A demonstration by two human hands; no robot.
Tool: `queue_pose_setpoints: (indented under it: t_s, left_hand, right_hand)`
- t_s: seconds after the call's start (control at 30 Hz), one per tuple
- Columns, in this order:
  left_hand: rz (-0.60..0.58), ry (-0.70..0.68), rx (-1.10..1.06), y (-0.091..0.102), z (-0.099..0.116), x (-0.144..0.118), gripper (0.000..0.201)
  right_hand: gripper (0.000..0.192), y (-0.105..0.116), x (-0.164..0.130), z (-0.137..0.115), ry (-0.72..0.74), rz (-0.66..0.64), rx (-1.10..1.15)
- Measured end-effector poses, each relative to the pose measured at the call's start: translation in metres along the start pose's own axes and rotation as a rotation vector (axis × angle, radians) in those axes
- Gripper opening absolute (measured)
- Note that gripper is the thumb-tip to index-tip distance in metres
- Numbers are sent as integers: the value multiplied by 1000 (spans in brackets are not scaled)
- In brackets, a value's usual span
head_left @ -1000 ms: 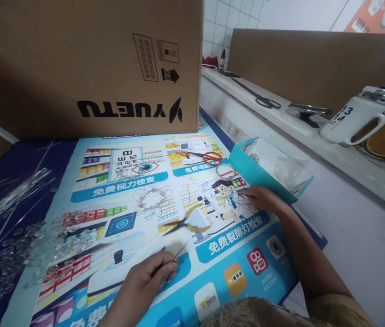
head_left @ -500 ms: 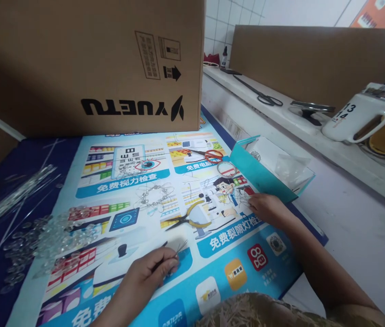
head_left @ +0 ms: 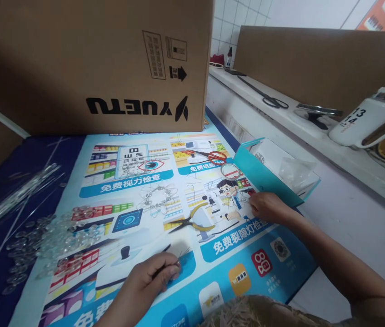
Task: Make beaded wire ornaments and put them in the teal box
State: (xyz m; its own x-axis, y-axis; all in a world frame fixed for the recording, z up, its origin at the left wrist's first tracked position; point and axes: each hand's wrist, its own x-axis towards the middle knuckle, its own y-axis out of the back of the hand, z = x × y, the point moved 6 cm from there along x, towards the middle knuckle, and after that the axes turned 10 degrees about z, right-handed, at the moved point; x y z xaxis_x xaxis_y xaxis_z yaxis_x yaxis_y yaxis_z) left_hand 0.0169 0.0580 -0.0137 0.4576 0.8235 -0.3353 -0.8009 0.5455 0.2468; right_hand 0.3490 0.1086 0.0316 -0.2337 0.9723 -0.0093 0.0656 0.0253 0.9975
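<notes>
My left hand (head_left: 160,274) is closed in a pinch low on the printed sheet, with thin wires (head_left: 184,254) poking out past the fingertips. Farther right, my right hand (head_left: 267,206) rests on the sheet near the teal box, fingers drawn together; whatever is between them is too small to make out. Yellow-handled pliers (head_left: 194,222) lie between the hands. Behind the pliers sits a ring of clear beads and looped wire (head_left: 158,197). A round coil (head_left: 230,171) lies by the box, and clear beads (head_left: 59,240) are heaped at the left.
A large cardboard box (head_left: 144,59) stands at the back. Red-handled scissors (head_left: 214,156) lie before it. The teal box (head_left: 267,175) holds plastic bags. Long wires (head_left: 18,195) lie at far left. On the right ledge are black scissors (head_left: 274,102) and a white mug (head_left: 359,120).
The view has shifted slightly, so the scene sits a little farther right. Both hands stay in nearly the same places; the wires at my left hand now point lower.
</notes>
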Motion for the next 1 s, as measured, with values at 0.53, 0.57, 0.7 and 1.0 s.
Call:
queue_pose_setpoints:
  t_s: [0.53,0.57,0.7,1.0]
  left_hand:
    - [-6,-5,-13,3,1,-1,29]
    - [-8,-2,-10,2,0,-1,29]
    - [-6,14,7,2,0,-2,30]
    - [-15,6,37,2,6,-3,32]
  right_hand:
    - [29,-3,8,26,-195,2,613]
    - [29,-2,8,27,-206,22,592]
    - [26,9,11,32,-242,138,437]
    - [19,20,-18,2,-56,52,107]
